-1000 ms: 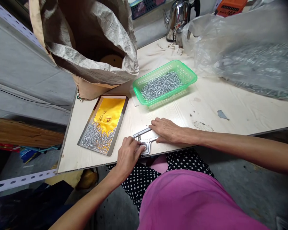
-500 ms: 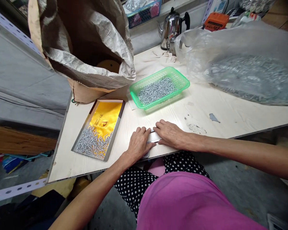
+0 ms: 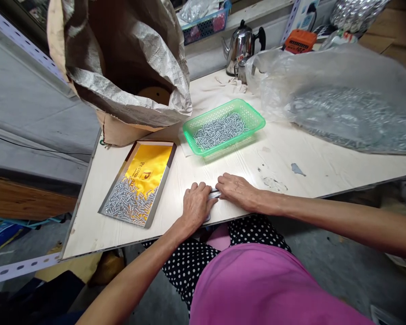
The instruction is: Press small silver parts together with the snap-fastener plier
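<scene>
A small metal hand press tool (image 3: pixel 214 194) lies at the near edge of the pale table (image 3: pixel 291 153), mostly covered by both hands. My left hand (image 3: pixel 196 205) lies over its near part, fingers curled down onto it. My right hand (image 3: pixel 237 190) rests flat on the tool's right end, fingers together and pressing. To the left, a yellow-lined flat box lid (image 3: pixel 140 180) holds a heap of small silver metal pieces (image 3: pixel 128 205). Behind the hands stands a green plastic basket (image 3: pixel 225 126) filled with the same silver pieces.
A big brown paper sack (image 3: pixel 122 67) stands open at the table's back left. A clear plastic bag (image 3: pixel 341 99) of metal pieces covers the right side. A steel kettle (image 3: pixel 240 45) and an orange device (image 3: pixel 299 41) sit at the back. My lap is under the table edge.
My left hand moved from the tool's near handle up over its top, closing on it beside my right hand. The tool is now nearly hidden. The view shifted slightly.
</scene>
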Motion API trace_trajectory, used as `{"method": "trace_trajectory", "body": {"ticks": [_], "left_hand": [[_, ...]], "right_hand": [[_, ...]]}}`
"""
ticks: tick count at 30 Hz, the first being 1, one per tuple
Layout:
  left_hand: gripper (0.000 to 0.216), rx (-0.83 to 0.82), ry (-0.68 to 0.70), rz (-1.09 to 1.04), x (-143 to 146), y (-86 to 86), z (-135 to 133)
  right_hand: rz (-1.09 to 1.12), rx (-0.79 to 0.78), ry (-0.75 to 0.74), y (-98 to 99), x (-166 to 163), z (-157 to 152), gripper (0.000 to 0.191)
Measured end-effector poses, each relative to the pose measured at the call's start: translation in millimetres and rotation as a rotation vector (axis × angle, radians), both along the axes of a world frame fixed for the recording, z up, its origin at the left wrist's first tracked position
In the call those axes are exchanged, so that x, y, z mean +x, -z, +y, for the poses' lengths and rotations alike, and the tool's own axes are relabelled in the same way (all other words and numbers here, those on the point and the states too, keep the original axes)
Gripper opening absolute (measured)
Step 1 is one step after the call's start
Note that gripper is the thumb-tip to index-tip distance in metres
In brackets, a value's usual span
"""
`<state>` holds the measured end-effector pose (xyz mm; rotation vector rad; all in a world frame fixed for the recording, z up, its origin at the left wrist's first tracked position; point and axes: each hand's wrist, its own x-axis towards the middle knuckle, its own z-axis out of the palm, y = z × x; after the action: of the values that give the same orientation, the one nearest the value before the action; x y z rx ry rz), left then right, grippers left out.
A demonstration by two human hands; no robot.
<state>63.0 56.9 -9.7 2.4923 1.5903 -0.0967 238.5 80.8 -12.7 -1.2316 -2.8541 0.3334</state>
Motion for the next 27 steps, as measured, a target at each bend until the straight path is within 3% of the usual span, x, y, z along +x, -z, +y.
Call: {"method": "trace_trajectory", "body": {"ticks": [5,8,12,16,20,22,24,27], "left_hand": [[0.049,0.161,-0.065,-0.094,2,11.6,-21],[0.046,0.270,0.002,-0.183,8,24.5,-45],[0.046,0.261,0.078,-0.278,15,38.5,-69],[0.045,0.225,0.092,-0.343,14,41.2,-73],[0.053,0.228,0.091,-0.398,13,41.1,-66],[0.058,0.219,0.101,-0.431,13,41.7,-67],[0.055,0.204,0.137,-0.482,15,40.1,-74],[0.039,0.252,0.318,-0.572,16,26.7,-96]], "right_hand": [[-0.025,0.005,-0.093,-6.9,9,16,0.045],[-0.068,0.003,-0.077,-4.8,10,22,0.032],[-0.102,0.103,-0.056,4.7,6,26,0.013],[-0.119,0.128,-0.061,6.3,1,42,0.014],[-0.156,0.132,0.011,-6.8,-15,45,0.014],[-0.104,0.127,-0.095,-13.8,-31,34,0.015],[-0.025,0.087,-0.296,-18.2,-49,19,0.014],[0.033,0.021,-0.527,-19.6,-71,0,0.015]]}}
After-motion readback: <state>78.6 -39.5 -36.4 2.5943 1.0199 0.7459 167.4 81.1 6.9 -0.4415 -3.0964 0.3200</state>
